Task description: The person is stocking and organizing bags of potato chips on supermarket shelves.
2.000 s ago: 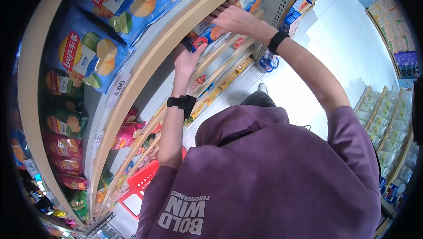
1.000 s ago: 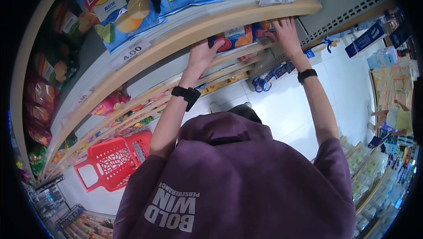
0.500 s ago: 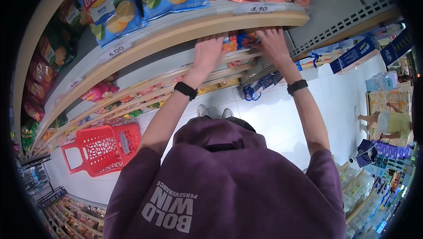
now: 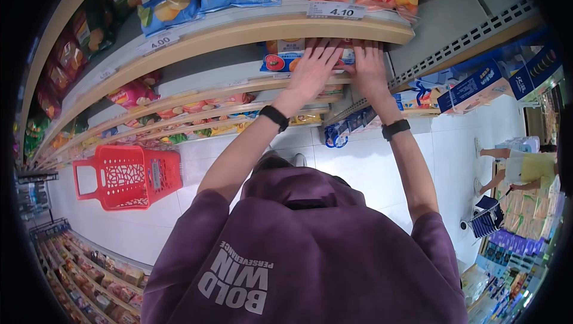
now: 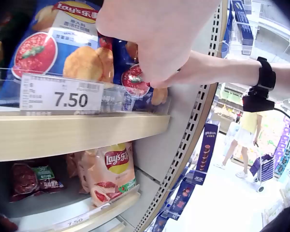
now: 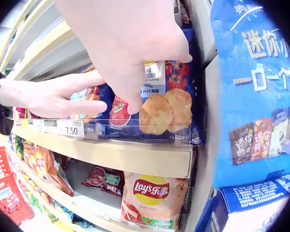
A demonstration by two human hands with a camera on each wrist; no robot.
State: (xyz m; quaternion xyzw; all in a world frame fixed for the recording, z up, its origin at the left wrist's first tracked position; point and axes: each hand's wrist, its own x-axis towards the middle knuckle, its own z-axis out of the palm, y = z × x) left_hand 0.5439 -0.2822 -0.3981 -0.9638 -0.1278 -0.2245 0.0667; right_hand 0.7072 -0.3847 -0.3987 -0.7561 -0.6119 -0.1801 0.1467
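In the head view, my left hand reaches under the upper shelf edge, fingers straight and spread over blue chip bags. Close to its right, my right hand extends onto the end bag, its fingertips partly hidden. The right wrist view has this blue tomato-flavour chip bag upright behind a clear shelf lip, with my right thumb and fingers spread over its front. My left hand comes in from the left there, thumb extended at the bag's side. Another blue Lay's bag stands to the left, above a 7.50 label.
The upper shelf edge overhangs both hands. A perforated metal upright and hanging blue boxes lie to the right. Pink Lay's bags stand one shelf below. A red basket is on the floor; a person walks behind a cart.
The head view has swung round. My left hand has shifted right, from the left bag's side to beside my right hand, uncovering the left bag. My right hand stays at the shelf's right end.
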